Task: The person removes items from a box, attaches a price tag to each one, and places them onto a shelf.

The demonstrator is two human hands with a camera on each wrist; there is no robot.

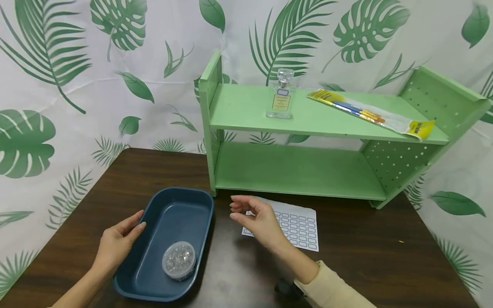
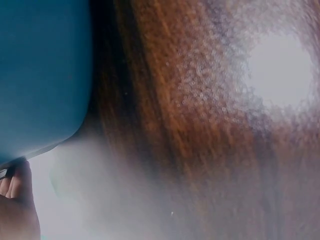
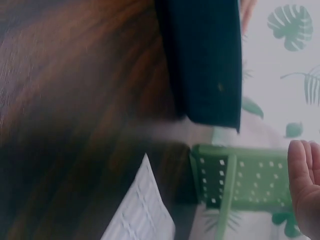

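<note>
Your left wrist view is mostly blur: only a blue wall of the tray (image 2: 40, 75), a fingertip at its edge and smeared brown tabletop (image 2: 200, 150) show. Your right wrist view cuts your right hand to a few fingers at the frame's 4 o'clock edge. Your left forearm runs off the bottom of the head view.

The blue tray (image 1: 169, 205) lies on the tabletop (image 1: 385, 239), its long axis running from 7 o'clock to 1 o'clock, far end toward the green shelf (image 1: 296, 171). A round clear lidded tub (image 1: 179, 259) sits in its near end; what it holds is too small to tell.

Your left hand (image 1: 117, 244) rests open against the tray's left rim, fingers straight. Your right hand (image 1: 258, 218) hovers at the tray's 3 o'clock, fingers loosely bent, holding nothing, above the sheet of labels (image 1: 296, 226), hiding its left corner.

On the shelf's upper board stand a glass bottle (image 1: 282, 96) and, at its 3 o'clock, a flat packet of brushes (image 1: 369, 113).
</note>
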